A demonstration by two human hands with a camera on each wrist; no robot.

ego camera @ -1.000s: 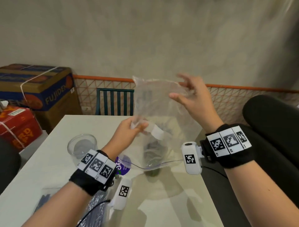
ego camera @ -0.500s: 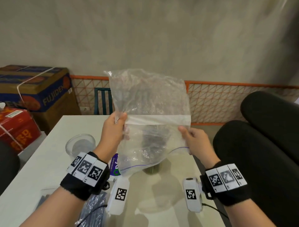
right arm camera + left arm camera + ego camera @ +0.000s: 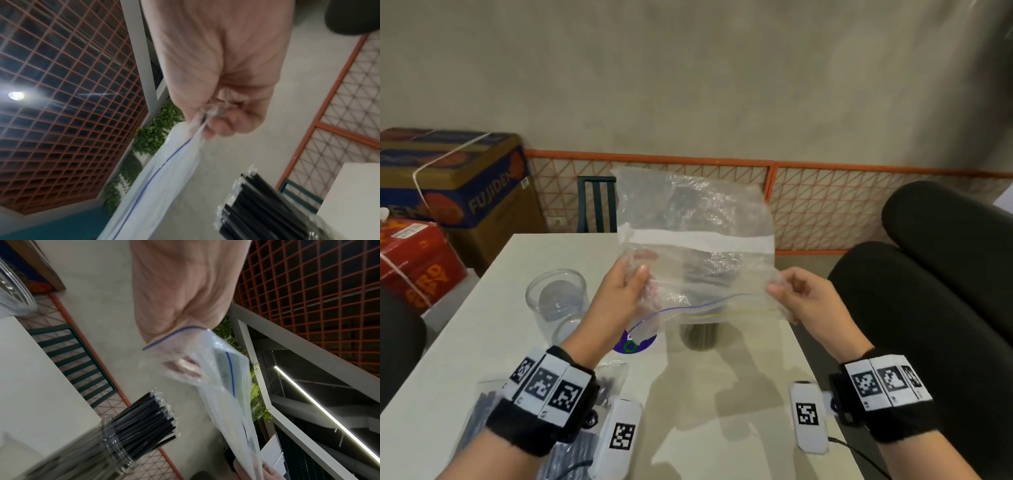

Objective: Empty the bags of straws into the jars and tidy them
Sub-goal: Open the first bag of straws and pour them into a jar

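the empty zip bag (image 3: 695,246) is held up in the air above the table (image 3: 482,329), upside down, with its zip edge at the bottom. the left hand (image 3: 616,301) grips the left side of the bag near the zip, thumb in front and fingers behind the plastic. the right hand (image 3: 804,301) pinches the right end of the zip edge, with the fingers curled on it. nothing seems to be left inside the bag.

behind the bag stands the jar with black straws (image 3: 115,431), and the straws rise above its mouth. an empty jar (image 3: 558,305) stands near it on the left. another bag with dark straws (image 3: 482,411) lies on the table under the left wrist.

the step in hand is, i think, to flatten and put away this empty bag. to do it well, both hands should pull the zip edge straight and level, then press the air out before folding. the plastic is thin and slippery, so a firm pinch at the corners is better than a loose one. the bag should go down well apart from the jars, because a swinging corner could catch the tall straws and tip them.
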